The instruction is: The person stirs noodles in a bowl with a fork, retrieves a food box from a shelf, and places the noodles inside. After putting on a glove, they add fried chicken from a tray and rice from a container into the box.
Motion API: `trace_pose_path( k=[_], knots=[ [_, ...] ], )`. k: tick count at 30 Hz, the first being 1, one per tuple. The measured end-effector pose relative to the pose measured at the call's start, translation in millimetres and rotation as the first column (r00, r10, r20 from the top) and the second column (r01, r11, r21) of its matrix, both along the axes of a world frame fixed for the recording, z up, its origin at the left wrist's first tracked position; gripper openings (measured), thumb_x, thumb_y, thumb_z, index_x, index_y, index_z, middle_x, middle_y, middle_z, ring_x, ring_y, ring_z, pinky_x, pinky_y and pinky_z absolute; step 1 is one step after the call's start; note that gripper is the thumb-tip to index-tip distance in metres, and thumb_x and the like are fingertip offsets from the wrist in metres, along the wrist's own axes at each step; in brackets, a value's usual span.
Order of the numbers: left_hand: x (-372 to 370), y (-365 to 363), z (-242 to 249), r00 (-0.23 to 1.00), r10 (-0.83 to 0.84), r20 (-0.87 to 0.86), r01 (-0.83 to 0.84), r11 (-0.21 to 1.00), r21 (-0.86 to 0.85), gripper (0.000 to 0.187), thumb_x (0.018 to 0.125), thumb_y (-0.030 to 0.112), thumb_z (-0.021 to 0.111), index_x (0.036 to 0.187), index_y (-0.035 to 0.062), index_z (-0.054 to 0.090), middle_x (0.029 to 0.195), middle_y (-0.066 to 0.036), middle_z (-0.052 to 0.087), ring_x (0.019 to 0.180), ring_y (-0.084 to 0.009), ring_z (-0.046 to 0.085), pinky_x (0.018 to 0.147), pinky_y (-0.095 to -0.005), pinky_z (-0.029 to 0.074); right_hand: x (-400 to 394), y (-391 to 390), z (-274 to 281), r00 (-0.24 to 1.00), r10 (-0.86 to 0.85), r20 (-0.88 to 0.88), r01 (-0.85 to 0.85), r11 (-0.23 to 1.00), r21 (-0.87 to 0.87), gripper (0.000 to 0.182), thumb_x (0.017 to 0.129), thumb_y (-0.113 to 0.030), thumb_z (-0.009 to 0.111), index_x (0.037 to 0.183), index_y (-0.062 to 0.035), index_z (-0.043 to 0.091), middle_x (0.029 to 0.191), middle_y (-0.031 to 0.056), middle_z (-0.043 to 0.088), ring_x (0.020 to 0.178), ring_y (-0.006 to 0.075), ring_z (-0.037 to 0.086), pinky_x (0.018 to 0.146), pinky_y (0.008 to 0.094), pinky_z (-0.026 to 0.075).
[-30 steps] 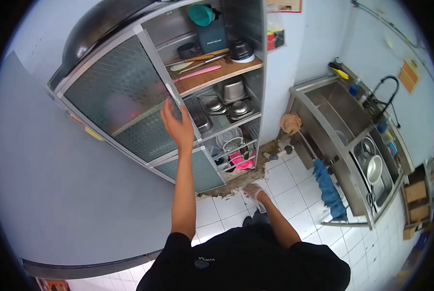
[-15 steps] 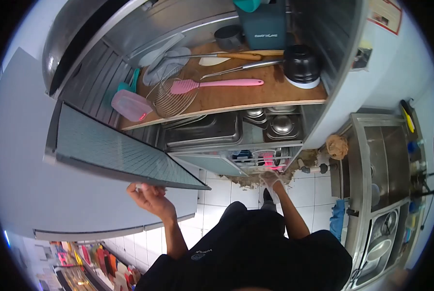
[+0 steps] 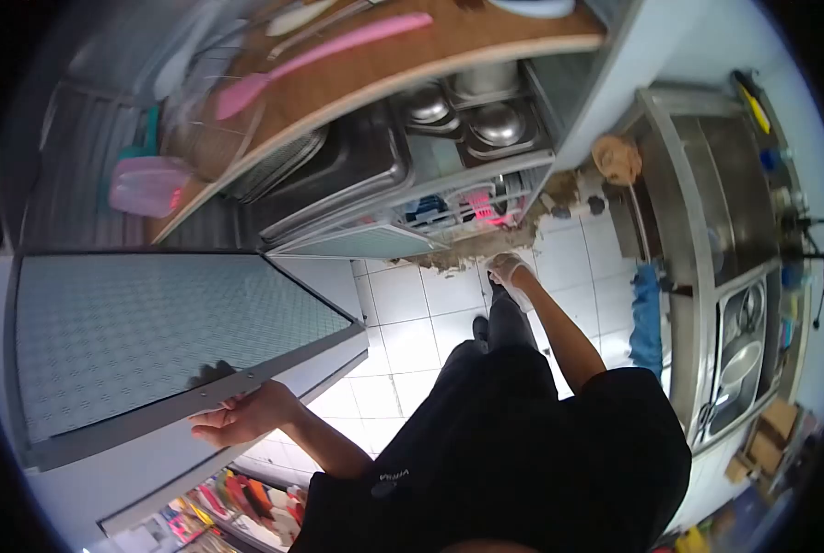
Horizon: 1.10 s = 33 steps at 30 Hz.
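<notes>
My left hand rests against the outer edge of the cabinet door, a grey-framed panel of textured glass that stands wide open. Its fingers are stretched out along the frame, not wrapped round it. Lower down, near the floor by the cabinet's base, my right hand wears a loose see-through plastic glove. The gloved fingers look curled in, and whatever they may hold is hidden. Inside the cabinet, a pink silicone brush and a wire strainer lie on the wooden shelf.
A pink plastic container sits at the shelf's left end. Below are a metal tray and metal bowls. A lower door stands ajar. To the right are a steel sink, a blue cloth and a brown bag.
The cabinet door has swung further open to the left, with my left hand moving along at its edge and its fingers straightening. My view has tilted lower; my right hand stays low.
</notes>
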<state>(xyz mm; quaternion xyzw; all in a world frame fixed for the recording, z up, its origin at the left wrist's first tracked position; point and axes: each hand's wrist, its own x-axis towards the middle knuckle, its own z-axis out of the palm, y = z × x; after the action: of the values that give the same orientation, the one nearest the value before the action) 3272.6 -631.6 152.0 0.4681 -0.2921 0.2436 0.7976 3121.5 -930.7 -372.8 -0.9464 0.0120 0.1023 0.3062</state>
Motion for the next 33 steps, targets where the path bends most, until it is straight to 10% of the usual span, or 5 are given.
trace_pose_path(
  k=[8,16,22,25,33],
  knots=[
    [60.2,-93.3,-10.8,0.985,-0.149,0.093,0.127,0.970,0.206,0.038,0.096,0.034,0.038,0.099,0.0014,0.057,0.098,-0.010,0.058,0.088,-0.0166,0.054,0.080,-0.0302,0.046,37.8,63.9,42.6,0.692,-0.720,0.056,0.515,0.546,0.661,0.035,0.087,-0.031,0.056,0.115,-0.0095,0.057,0.110,0.0145,0.061,0.105,0.0302,0.057,0.092,0.0401,0.043],
    [152.3,-85.2,-3.9,0.876,-0.460,0.148,0.424,0.878,0.221,0.034,0.091,0.025,0.044,0.101,-0.0042,0.057,0.106,-0.017,0.059,0.105,-0.0251,0.054,0.101,-0.0420,0.037,143.4,115.1,66.0,0.679,-0.680,0.275,0.455,0.685,0.568,0.053,0.082,-0.035,0.060,0.128,-0.0141,0.044,0.129,0.0135,0.047,0.118,0.0321,0.046,0.100,0.0413,0.038],
    [91.5,-145.2,-64.7,0.896,-0.345,0.279,0.194,0.870,0.452,0.076,0.090,0.028,0.049,0.144,-0.0011,0.004,0.151,-0.019,0.005,0.140,-0.0295,0.013,0.116,-0.0449,0.018,155.5,124.8,50.5,0.532,-0.785,0.318,0.564,0.609,0.558,0.042,0.081,-0.032,0.062,0.118,-0.0152,0.051,0.119,0.0101,0.052,0.109,0.0293,0.050,0.088,0.0417,0.043],
    [56.3,-125.1,-128.1,0.933,-0.231,0.275,0.146,0.944,0.297,0.036,0.092,0.025,0.043,0.110,-0.0035,0.056,0.116,-0.018,0.057,0.118,-0.0275,0.049,0.107,-0.0438,0.031,147.6,119.5,56.5,0.534,-0.766,0.359,0.520,0.632,0.574,0.029,0.082,-0.026,0.063,0.107,-0.0141,0.055,0.113,0.0091,0.055,0.106,0.0284,0.051,0.084,0.0409,0.045],
    [34.2,-49.5,-300.1,0.892,0.185,0.413,-0.450,0.254,0.857,0.044,0.098,0.035,0.033,0.098,0.0004,0.060,0.079,-0.010,0.059,0.082,-0.0180,0.056,0.078,-0.0373,0.043,91.4,102.8,29.7,0.823,-0.530,0.205,0.178,0.584,0.792,0.016,0.087,-0.023,0.057,0.094,-0.0097,0.059,0.092,0.0124,0.062,0.087,0.0279,0.059,0.083,0.0396,0.046]
  ],
)
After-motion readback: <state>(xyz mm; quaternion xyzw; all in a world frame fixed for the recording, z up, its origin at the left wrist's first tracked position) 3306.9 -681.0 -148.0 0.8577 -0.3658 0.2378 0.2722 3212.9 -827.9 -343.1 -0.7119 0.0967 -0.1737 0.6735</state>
